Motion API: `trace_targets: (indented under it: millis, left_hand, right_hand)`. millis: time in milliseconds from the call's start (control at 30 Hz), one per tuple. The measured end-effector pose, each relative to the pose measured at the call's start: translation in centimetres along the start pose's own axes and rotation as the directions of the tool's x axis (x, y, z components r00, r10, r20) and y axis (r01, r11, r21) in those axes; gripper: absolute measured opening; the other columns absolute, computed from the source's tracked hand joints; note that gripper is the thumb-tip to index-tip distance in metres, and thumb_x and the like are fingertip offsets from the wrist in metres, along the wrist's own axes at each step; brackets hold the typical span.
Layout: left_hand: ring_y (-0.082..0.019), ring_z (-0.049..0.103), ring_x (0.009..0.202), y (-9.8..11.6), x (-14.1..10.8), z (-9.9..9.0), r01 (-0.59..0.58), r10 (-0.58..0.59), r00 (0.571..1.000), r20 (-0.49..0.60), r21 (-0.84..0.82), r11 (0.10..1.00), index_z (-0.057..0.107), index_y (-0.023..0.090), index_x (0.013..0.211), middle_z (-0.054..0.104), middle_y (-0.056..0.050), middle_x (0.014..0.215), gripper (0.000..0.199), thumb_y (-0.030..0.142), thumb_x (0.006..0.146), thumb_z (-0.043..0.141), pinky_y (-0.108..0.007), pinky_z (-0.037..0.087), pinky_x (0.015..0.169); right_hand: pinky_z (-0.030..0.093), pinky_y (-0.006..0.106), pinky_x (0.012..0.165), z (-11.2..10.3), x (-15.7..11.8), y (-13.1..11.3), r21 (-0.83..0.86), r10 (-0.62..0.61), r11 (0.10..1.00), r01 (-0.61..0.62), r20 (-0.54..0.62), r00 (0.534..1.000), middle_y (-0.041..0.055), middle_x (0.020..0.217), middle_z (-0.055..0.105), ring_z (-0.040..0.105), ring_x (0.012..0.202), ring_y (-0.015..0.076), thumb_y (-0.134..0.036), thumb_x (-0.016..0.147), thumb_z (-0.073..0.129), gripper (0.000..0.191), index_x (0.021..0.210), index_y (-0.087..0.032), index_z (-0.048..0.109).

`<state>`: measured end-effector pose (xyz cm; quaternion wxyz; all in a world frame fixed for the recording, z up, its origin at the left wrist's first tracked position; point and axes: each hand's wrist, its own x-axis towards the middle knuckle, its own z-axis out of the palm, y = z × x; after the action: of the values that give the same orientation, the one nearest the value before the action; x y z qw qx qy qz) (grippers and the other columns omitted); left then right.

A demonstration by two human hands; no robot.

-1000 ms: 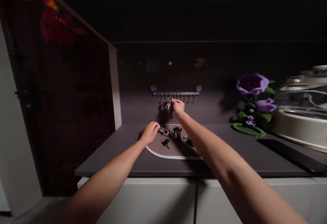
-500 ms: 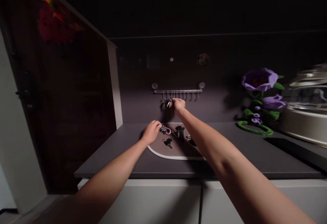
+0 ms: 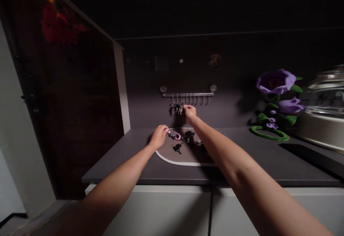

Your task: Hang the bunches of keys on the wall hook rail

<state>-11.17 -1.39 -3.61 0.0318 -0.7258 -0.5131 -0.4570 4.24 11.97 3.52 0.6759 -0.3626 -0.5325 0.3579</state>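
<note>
My right hand [image 3: 190, 112] is raised to a clear hook rail [image 3: 188, 94] on the back wall. Its thumb and fingers are pinched together at the rightmost of several hanging keys [image 3: 181, 108]. Lower down, my left hand [image 3: 159, 136] rests at the left side of a brown mat [image 3: 172, 157] with a white rim. Its curled fingers close on the edge of a bunch of keys with a pink carabiner [image 3: 177, 136]; the exact grip is partly hidden. A black-headed key [image 3: 177, 147] and a dark key bunch [image 3: 189, 135] also lie on the mat.
Purple artificial flowers [image 3: 276, 81] with a green ring base stand on the right of the dark counter [image 3: 115, 160], beside a white appliance with a clear lid [image 3: 322, 117]. A dark cabinet [image 3: 199, 10] hangs overhead. Red flowers [image 3: 59, 24] hang at the upper left.
My right hand has dropped slightly below the rail, and more keys now show hanging beside its fingertips. My left hand stays by the pink carabiner. The view has shifted slightly.
</note>
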Motion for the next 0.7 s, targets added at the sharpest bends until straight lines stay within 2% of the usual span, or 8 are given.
trace_targets:
  millis: [167,300,433,567,700]
  left_hand:
    - [-0.015,0.053,0.076,-0.1,0.2,-0.1,0.03,-0.031,0.999,-0.019,-0.027,0.999,0.057,0.016,0.076,0.058,-0.005,0.08,0.017,0.017,0.082,0.042,-0.026,0.041,0.072]
    - [-0.015,0.055,0.077,0.2,0.3,-0.2,0.069,-0.071,0.997,-0.021,-0.067,0.995,0.059,0.015,0.078,0.06,-0.005,0.082,0.014,0.015,0.079,0.045,-0.027,0.043,0.074]
    - [-0.014,0.056,0.078,0.8,0.8,-0.6,0.133,-0.136,0.99,-0.023,-0.089,0.987,0.061,0.014,0.081,0.062,-0.006,0.086,0.015,0.013,0.077,0.047,-0.028,0.044,0.077]
    - [-0.013,0.057,0.074,1.9,1.7,-1.4,0.243,-0.238,0.969,0.058,-0.107,0.964,0.063,0.013,0.08,0.064,-0.006,0.081,0.016,0.009,0.075,0.048,-0.026,0.045,0.074]
    - [-0.013,0.057,0.069,3.1,2.7,-1.9,0.321,-0.313,0.947,0.078,-0.125,0.939,0.064,0.012,0.079,0.065,-0.005,0.077,0.015,0.009,0.073,0.052,-0.026,0.045,0.071]
  right_hand:
    - [0.046,0.023,0.053,-0.5,-0.9,-0.6,-0.023,0.047,0.999,-0.045,0.054,0.997,-0.0015,0.059,0.058,0.051,0.049,0.009,-0.03,0.071,0.058,0.02,0.085,-0.015,0.058]
    - [0.048,0.024,0.059,-1.2,-1.5,-0.8,-0.108,0.041,0.994,-0.028,0.115,0.992,0.0011,0.067,0.062,0.055,0.055,0.0096,-0.026,0.071,0.058,0.024,0.093,-0.014,0.057]
    - [0.049,0.027,0.068,-1.8,-2.1,-0.7,-0.216,0.028,0.976,-0.006,0.1,0.995,0.0047,0.081,0.064,0.059,0.065,0.0109,-0.022,0.07,0.056,0.033,0.101,-0.013,0.056]
    - [0.049,0.028,0.072,-2.4,-3.3,-0.8,-0.268,0.054,0.963,-0.027,0.096,0.994,0.0076,0.09,0.064,0.06,0.074,0.013,-0.017,0.067,0.056,0.039,0.106,-0.013,0.055]
    - [0.048,0.028,0.075,-2.7,-5.1,-1.0,-0.265,0.072,0.963,-0.042,0.104,0.992,0.0089,0.096,0.063,0.06,0.08,0.0135,-0.015,0.067,0.055,0.036,0.103,-0.013,0.056]
